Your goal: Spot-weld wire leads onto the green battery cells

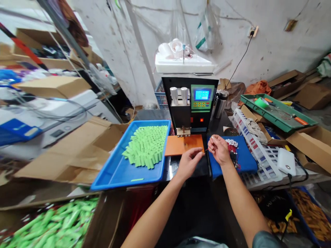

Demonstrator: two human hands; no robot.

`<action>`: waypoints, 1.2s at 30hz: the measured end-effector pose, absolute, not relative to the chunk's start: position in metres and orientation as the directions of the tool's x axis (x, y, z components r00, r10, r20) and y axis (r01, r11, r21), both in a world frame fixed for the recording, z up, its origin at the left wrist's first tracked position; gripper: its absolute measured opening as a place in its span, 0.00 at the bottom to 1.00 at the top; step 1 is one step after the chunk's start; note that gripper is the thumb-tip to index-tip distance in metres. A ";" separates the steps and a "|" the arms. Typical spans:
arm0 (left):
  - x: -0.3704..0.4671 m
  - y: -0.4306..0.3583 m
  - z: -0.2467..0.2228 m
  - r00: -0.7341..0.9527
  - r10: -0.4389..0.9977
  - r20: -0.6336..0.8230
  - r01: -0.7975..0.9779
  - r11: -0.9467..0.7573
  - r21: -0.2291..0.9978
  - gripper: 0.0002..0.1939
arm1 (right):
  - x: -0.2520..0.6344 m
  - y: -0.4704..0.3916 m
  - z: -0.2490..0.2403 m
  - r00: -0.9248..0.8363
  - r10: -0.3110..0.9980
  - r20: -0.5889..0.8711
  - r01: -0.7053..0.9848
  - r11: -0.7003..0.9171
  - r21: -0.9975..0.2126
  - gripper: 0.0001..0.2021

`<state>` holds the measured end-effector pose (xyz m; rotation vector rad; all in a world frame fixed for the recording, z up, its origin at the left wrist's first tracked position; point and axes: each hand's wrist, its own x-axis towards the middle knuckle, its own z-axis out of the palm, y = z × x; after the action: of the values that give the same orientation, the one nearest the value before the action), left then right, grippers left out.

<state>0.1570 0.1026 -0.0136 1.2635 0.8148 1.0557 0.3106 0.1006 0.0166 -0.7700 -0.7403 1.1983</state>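
Observation:
Before me stands a black machine (178,117) with a lit blue screen. An orange board (173,145) lies beneath its metal head. My left hand (190,162) is just in front of the board, thumb and fingers apart, with nothing seen between them. To its right, my right hand (218,148) is pinched on a small white piece with a thin red wire, beside a blue cloth (244,151). On that cloth lies a bunch of wires (233,148) with white connectors. Left of the board, a blue tray (119,172) holds many green cylinders (147,144).
A green tray (279,119) with tools and a white plastic basket (254,155) stand at the right, near a white power bank (286,161). A steel flask (221,103) is beside the machine. Cardboard (69,148) flanks the left.

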 end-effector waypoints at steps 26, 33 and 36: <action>0.098 0.086 -0.006 0.357 0.912 0.202 0.302 -0.317 0.899 0.08 | 0.274 0.084 -0.028 -0.126 0.984 0.128 0.067 0.138 -0.988 0.13; -0.022 0.130 -0.001 -0.142 0.959 0.246 0.639 -0.101 0.763 0.09 | 0.284 0.083 -0.037 0.066 0.992 0.109 0.052 0.106 -0.993 0.15; -0.079 0.162 -0.017 -0.301 0.945 0.130 0.777 0.164 0.608 0.06 | 0.288 0.084 -0.044 0.111 0.990 0.093 0.046 0.088 -0.995 0.15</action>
<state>-0.0789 0.1624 -0.0167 1.6580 2.1649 0.8586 0.2884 0.0843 -0.0439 -1.2228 -1.1969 1.0401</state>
